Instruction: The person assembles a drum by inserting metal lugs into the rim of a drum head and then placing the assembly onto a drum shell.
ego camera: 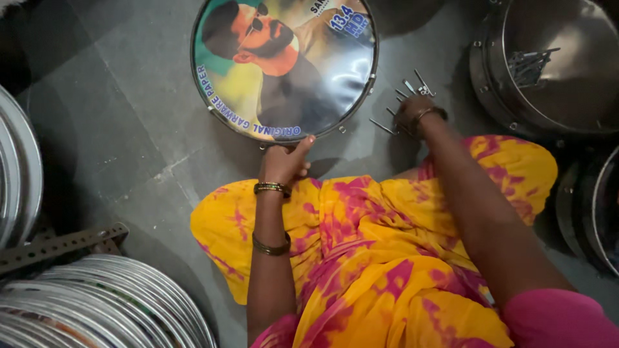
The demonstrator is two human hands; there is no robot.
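A round frame drum (284,64) with a glossy printed picture skin and a metal rim lies flat on the grey floor ahead of me. My left hand (284,161) grips its near rim, thumb on top. My right hand (412,113) reaches to the right of the drum into a small scatter of metal bolts (409,90) on the floor, fingers curled among them. I cannot tell whether it holds one. Both wrists wear bangles. My lap is covered by yellow and pink cloth (380,258).
A large steel drum shell (548,64) with bolts lying on it stands at the top right, another shell (593,206) below it. Stacked metal rings (109,303) fill the bottom left, with a perforated metal strip (58,245) and more rings (19,167) at the left edge.
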